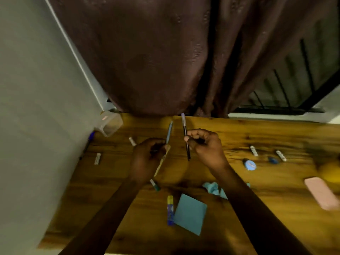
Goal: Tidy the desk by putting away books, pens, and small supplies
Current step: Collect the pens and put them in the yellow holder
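Gathering pens: blue pen (169, 132) and tan stick (161, 162) pinched in left hand (147, 157); dark pen (185, 133) gripped in curled right hand (204, 146). Both held above desk (276, 208), likely bunched for tub (110, 124) at far-left corner. Glue stick (170, 210), notepad (190, 214) not yet collected.

The desk (276, 137) is honey-brown wood with dark, streaky grain. The curtain (147, 52) is deep maroon-brown with a faint mottled weave, and the wall (27, 89) is pale grey. The blue pen (169, 132) is a light shade. The black pen (186, 140) has a lilac cap, and the stick (161, 161) is tan. The paper square (190, 214) is teal, the crumpled paper (213, 188) a paler blue. The glue stick (170, 210) is banded yellow and dark blue. The case (321, 193) is pink, the round tin (249, 164) blue, the small tubes (253, 150) white.
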